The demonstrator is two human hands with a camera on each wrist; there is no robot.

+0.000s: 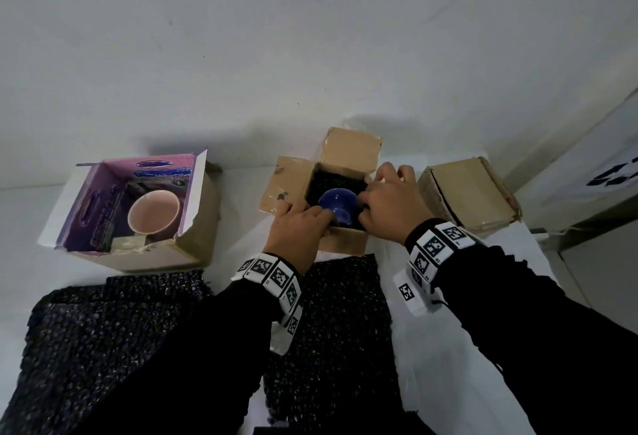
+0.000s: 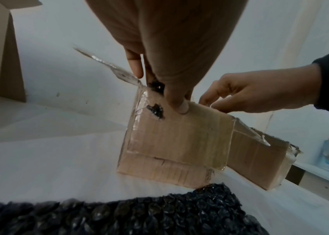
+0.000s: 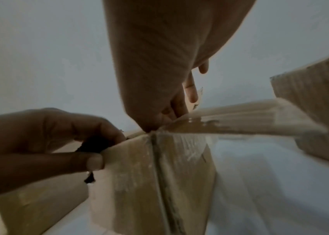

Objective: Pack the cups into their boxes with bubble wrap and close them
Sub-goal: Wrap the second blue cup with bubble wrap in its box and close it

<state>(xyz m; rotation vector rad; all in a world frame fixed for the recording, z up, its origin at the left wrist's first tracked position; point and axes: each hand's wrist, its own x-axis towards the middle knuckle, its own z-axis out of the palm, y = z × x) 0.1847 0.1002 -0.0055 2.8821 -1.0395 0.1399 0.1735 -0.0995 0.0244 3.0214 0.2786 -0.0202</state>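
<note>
Currently, step in hand: the blue cup [image 1: 336, 209] is being seated in the middle box [image 1: 340, 203], which is lined with dark bubble wrap [image 1: 328, 180]; this looks like the settling stage, before any flap is folded.
Landmark: the middle box, open, its far flap [image 1: 352, 149] standing up and its left flap [image 1: 286, 184] spread outward.
Left hand: the left hand [image 1: 297, 227] sits at the near-left corner of the box, fingers curled over the rim; the left wrist view shows its thumb [image 2: 180, 106] pressed on the outer wall, with dark wrap pinched at the edge.
Right hand: the right hand [image 1: 390, 199] is at the right rim of the box, fingers bent down inside; what it grips there cannot be told.
Other cup: a pink cup [image 1: 153, 215] stands in the purple-lined box [image 1: 138, 206], well to the left of the middle box.
Third box: a closed carton [image 1: 467, 193] lies just right of the middle box.
Spare wrap: a loose wrap sheet [image 1: 341, 331] lies in front of the middle box, and a second sheet [image 1: 103, 338] lies to its left.
Next move, as a judgement: tuck wrap over the cup, then fold the flaps shut, with both hands clear of the opening.
Hidden: the cup's lower part and the fingertips inside the box; the right wrist view is blurred.
</note>
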